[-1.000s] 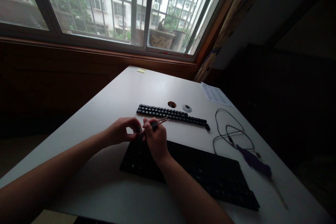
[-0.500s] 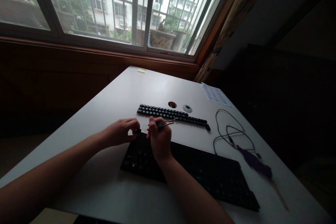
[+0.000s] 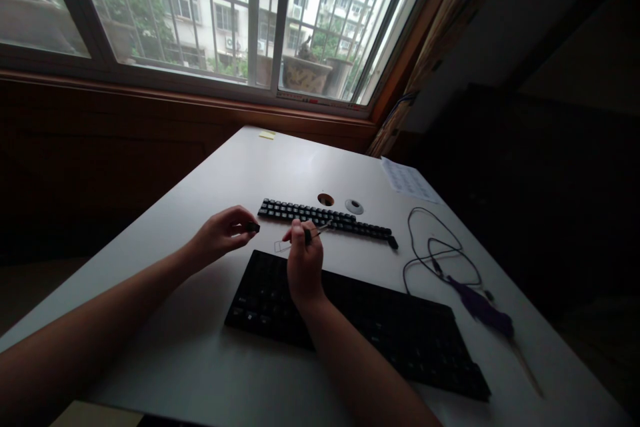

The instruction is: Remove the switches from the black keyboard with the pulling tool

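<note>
My left hand [image 3: 223, 232] pinches a small black keycap [image 3: 253, 227] between thumb and fingers, just above the table beyond the keyboard's upper left corner. My right hand [image 3: 306, 260] is closed around a keycap puller [image 3: 309, 235], whose thin wire prongs point away to the right. It hovers over the upper edge of a black keyboard [image 3: 390, 320], and my forearm hides part of the keys. Rows of loose black keycaps [image 3: 300, 211] stand lined up just beyond both hands. On the table between the hands lies a thin wire outline [image 3: 281, 246].
The white table [image 3: 295, 160] reaches to the window sill. A black cable [image 3: 440, 248] coils at right, beside a purple brush-like thing with a stick handle [image 3: 483, 307]. A round hole [image 3: 326, 199], its grey cover [image 3: 355, 207], a paper sheet [image 3: 407, 178] and yellow note [image 3: 267, 135] are farther back.
My left hand has lifted off the keyboard's upper left corner, moving away and slightly left with the keycap. My right hand has shifted only slightly, still gripping the puller.
</note>
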The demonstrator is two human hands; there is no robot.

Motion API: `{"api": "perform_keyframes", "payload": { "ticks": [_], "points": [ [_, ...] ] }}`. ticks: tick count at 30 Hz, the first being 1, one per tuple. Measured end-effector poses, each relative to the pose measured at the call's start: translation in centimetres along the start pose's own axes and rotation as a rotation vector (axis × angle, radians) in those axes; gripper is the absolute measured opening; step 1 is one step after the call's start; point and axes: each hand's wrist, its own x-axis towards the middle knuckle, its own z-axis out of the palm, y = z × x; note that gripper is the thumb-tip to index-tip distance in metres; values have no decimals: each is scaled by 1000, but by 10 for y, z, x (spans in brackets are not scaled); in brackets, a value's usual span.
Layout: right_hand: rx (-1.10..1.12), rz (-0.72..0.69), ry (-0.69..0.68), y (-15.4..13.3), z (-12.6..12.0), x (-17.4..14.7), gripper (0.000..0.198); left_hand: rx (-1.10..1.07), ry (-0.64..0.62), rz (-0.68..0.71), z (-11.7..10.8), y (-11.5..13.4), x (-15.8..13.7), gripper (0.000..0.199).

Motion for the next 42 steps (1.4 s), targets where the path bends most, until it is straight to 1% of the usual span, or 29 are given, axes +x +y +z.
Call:
{"api": "perform_keyframes", "payload": {
  "ticks": [4, 8, 11, 15, 17, 19, 23, 26, 29, 32, 34, 37, 42],
  "points": [
    [16, 43, -11, 1, 0, 1, 38, -38, 46, -66, -2, -9, 1, 28],
    [12, 60, -14, -1, -1, 3, 37, 22, 23, -46, -4, -18, 3, 26],
    [-2, 44, -20, -3, -3, 8, 35, 212, -6, 8, -9, -24, 6, 25],
    [1, 37, -110, -6, -9, 18, 31, 564, 34, 45, -13, -33, 9, 26],
    [-19, 44, -153, -6, -13, 22, 32, 675, 46, 34, -14, -37, 10, 25],
    [-58, 34, -192, -5, -16, 25, 34, 732, 41, 19, -13, -40, 12, 24],
    [-154, 1, -336, -6, -21, 28, 35, 745, 32, 6, -11, -41, 14, 23],
    [-244, -57, -467, -8, -27, 31, 29, 719, 41, 12, -11, -42, 15, 25],
    [-353, -145, -625, -8, -33, 35, 21, 679, 56, 13, -11, -42, 14, 30],
    [-476, -269, -757, -4, -35, 42, 20, 662, 80, 19, -13, -41, 11, 31],
    [-574, -332, -827, 0, -33, 46, 23, 684, 88, 23, -15, -39, 9, 30],
    [-700, -387, -917, 9, -29, 51, 35, 732, 84, 24, -18, -36, 8, 27],
    [-786, -460, -978, 26, -20, 54, 45, 749, 49, 28, -18, -40, 11, 26]
  ]
}}
